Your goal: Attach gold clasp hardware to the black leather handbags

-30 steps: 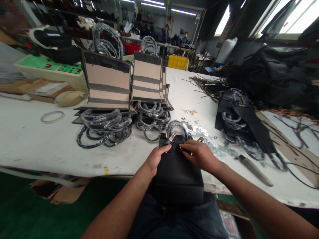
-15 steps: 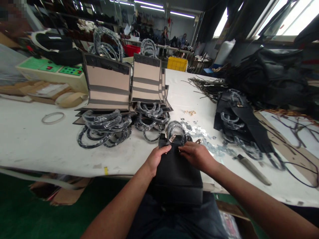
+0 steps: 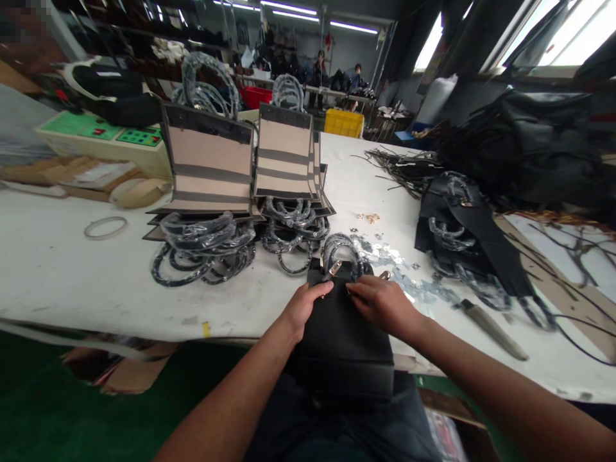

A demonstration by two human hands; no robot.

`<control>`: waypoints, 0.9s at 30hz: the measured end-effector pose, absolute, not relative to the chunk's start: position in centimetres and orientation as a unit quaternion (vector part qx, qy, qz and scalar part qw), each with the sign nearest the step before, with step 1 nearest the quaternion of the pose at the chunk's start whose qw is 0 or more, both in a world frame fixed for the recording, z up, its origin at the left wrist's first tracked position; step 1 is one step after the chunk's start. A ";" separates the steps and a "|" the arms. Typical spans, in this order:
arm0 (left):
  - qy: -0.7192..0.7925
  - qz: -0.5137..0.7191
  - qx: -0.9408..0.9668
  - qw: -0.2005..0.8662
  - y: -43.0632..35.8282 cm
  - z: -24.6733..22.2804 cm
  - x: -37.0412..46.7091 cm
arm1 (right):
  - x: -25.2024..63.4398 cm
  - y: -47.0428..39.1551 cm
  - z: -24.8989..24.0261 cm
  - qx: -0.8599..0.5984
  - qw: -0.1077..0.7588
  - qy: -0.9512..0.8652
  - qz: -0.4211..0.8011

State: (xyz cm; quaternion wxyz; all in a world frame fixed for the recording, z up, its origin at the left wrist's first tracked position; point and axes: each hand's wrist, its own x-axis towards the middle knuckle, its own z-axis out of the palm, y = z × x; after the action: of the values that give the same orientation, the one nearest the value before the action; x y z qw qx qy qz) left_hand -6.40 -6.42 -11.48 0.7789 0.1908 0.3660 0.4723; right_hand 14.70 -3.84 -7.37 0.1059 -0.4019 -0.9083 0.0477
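Black bag (image 3: 350,340) gripped by left hand (image 3: 304,308), right hand (image 3: 385,301) touching it

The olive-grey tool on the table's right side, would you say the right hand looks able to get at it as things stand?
Probably yes: the olive-grey tool lies uncovered on the white table, just beyond the right forearm, with nothing standing between. The right hand is busy at the black bag, though.

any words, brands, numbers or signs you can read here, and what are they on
No text can be read.
Green-topped machine: any figures on its panels are too small.
White patch on the black item behind it: too blurred to tell if it bears print.
Plastic packet under the table: reddish marks, too blurred.
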 end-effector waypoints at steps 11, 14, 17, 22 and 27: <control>0.354 0.484 0.186 0.779 -6.7 -11.5 -6.1 | 14.6 -4.0 -7.3 -0.414 0.090 -0.904 0.064; 0.347 0.489 0.186 0.778 -6.9 -11.5 -6.1 | 14.4 -4.2 -7.3 -0.414 0.090 -0.904 0.052; 0.354 0.488 0.185 0.776 -6.9 -11.4 -6.1 | 13.8 -4.7 -7.4 -0.440 0.099 -0.892 0.032; 0.373 0.484 0.193 0.768 -6.8 -11.4 -6.2 | 13.0 -5.3 -8.0 -0.473 0.110 -0.874 -0.006; 0.368 0.483 0.203 0.768 -6.8 -11.5 -6.3 | 13.1 -5.2 -8.4 -0.453 0.102 -0.886 -0.020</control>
State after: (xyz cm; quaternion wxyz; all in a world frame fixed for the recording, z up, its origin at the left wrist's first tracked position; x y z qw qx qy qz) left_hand -6.27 -6.83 -11.46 0.7681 0.2026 0.3685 0.4829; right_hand 13.10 -5.15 -8.41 0.1023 -0.4526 -0.8856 -0.0197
